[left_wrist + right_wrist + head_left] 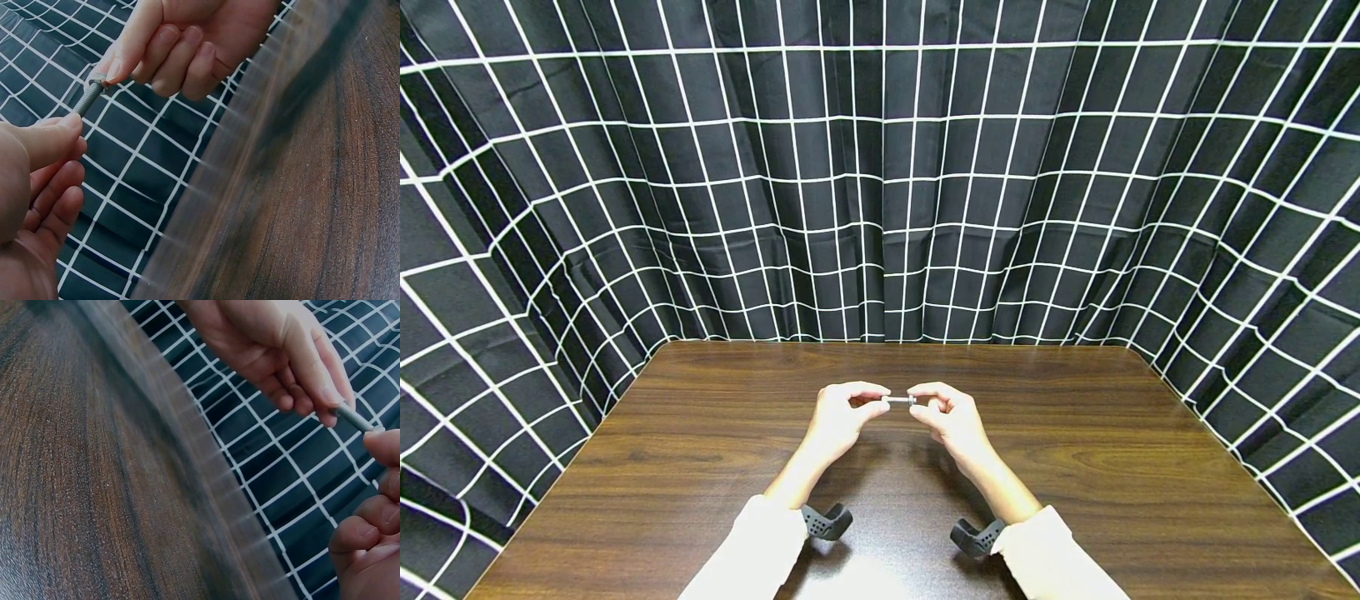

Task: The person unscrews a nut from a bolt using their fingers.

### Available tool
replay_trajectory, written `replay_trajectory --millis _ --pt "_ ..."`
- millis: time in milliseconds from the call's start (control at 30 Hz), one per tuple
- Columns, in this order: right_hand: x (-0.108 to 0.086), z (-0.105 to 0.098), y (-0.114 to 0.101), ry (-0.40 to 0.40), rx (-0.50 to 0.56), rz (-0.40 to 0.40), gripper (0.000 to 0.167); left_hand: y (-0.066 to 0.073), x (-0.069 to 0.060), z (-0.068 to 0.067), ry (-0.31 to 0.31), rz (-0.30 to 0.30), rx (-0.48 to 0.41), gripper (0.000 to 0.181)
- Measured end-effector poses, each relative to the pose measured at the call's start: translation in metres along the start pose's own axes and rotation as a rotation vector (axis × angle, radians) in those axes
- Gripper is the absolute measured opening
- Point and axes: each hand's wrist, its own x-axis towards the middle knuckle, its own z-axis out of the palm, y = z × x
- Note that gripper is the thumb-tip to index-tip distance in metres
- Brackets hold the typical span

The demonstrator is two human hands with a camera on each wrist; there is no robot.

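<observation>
A grey metal bolt [898,399] is held level between both hands, above the table. My left hand [837,415] pinches one end between thumb and fingertips, and that end is hidden. The threaded shank [89,100] shows between the hands in the left wrist view. My right hand [957,421] pinches the other end, at a wider metal piece [99,79]; whether this is a nut or the bolt's head I cannot tell. From the right wrist view, the shank [355,419] spans the short gap between the two thumbs. The right hand's other fingers are curled in.
A brown wood-grain table [715,450] lies under the hands. Black curtains with a white grid [880,183] surround its back and sides. Dark grey straps [827,522] sit at both wrists, below white sleeves [752,550].
</observation>
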Motion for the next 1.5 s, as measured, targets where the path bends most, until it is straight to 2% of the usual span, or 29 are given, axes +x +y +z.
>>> replay_trajectory --millis 233,567,667,800,933,1067,1200,1333,1500 --pt "0.001 0.000 0.001 0.006 -0.028 -0.025 0.025 -0.001 0.000 0.001 0.008 0.004 -0.012 0.014" --pt "0.001 0.001 0.001 0.020 -0.015 -0.049 0.021 -0.002 0.000 0.000 0.003 0.011 0.014 0.016" --pt "0.001 0.003 0.001 0.062 -0.080 -0.057 0.019 -0.001 -0.001 0.000 0.004 0.016 0.018 0.015" --pt "0.002 0.005 0.002 0.100 -0.241 -0.056 0.016 -0.001 -0.001 0.001 -0.001 0.021 0.018 0.015" --pt "0.001 0.006 0.002 0.082 -0.341 -0.032 0.026 0.000 -0.002 0.001 -0.006 0.021 0.013 0.015" --pt "0.001 0.007 0.002 0.064 -0.372 -0.008 0.031 -0.001 -0.002 0.002 -0.006 0.030 0.015 0.015" --pt "0.001 0.006 0.003 0.047 -0.372 -0.009 0.030 -0.002 -0.002 0.003 -0.016 0.026 0.020 0.015" --pt "0.002 0.005 0.003 0.028 -0.324 -0.008 0.028 -0.002 -0.002 0.003 -0.010 0.027 0.013 0.015" --pt "0.000 0.006 -0.008 -0.003 -0.232 0.049 0.019 -0.002 -0.001 0.002 -0.003 0.012 0.019 0.015"
